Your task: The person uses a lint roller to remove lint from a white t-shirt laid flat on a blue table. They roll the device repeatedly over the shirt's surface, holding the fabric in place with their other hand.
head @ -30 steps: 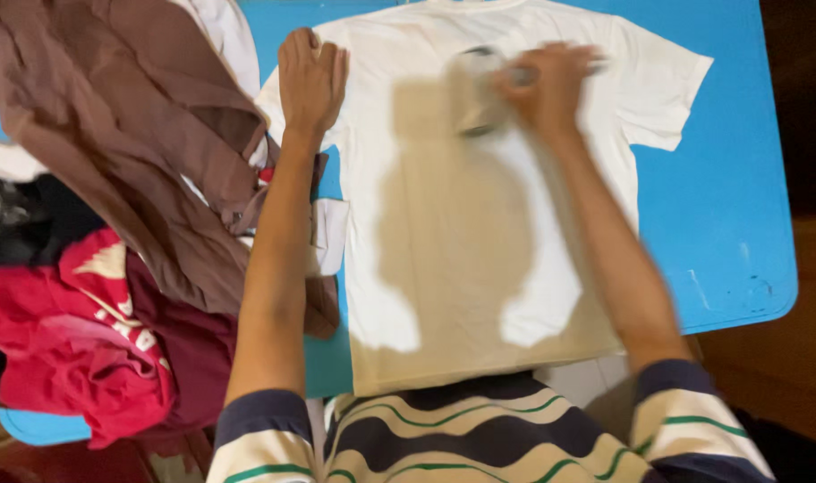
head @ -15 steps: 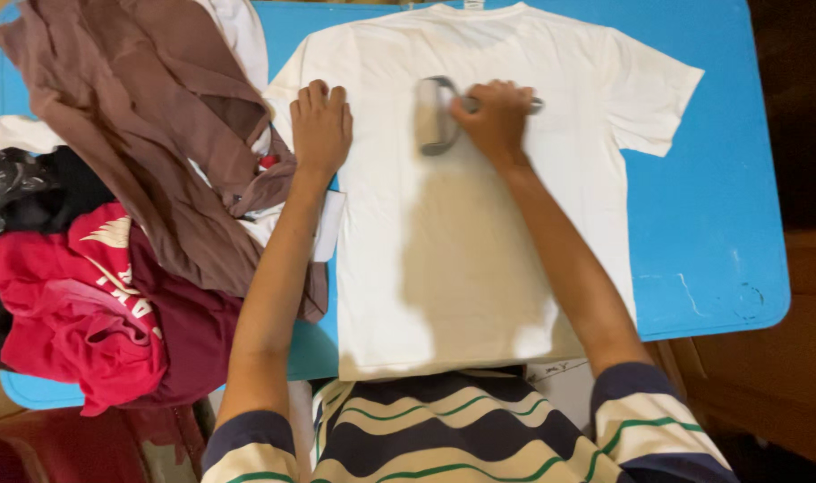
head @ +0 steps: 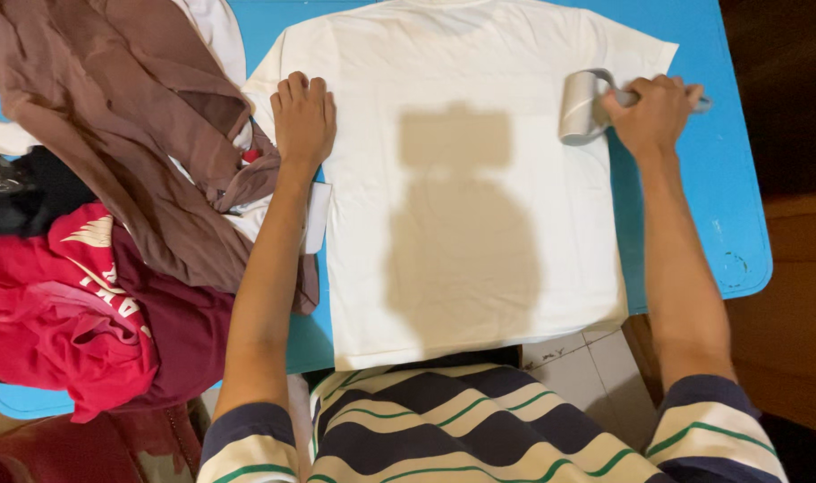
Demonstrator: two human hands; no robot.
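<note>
One white T-shirt lies spread flat on the blue table, its hem hanging just over the near edge. The right hand has its fingers wrapped tight around the handle of a single lint roller, whose drum rests on the shirt's right side, just below the sleeve and close to the fabric's edge. The left hand lies flat, fingers stretched out and gripping nothing, pressing down the shirt's left sleeve. My worry is that the roller sits so near the edge that a push outward could run it off onto the bare table, or its sticky drum could lift and bunch the loose sleeve, since the pinning hand is on the far side. To the left sits a heap of other clothes: one brown garment, one red one, something dark underneath and a bit of white, touching the shirt's left sleeve, so it could drag along.
</note>
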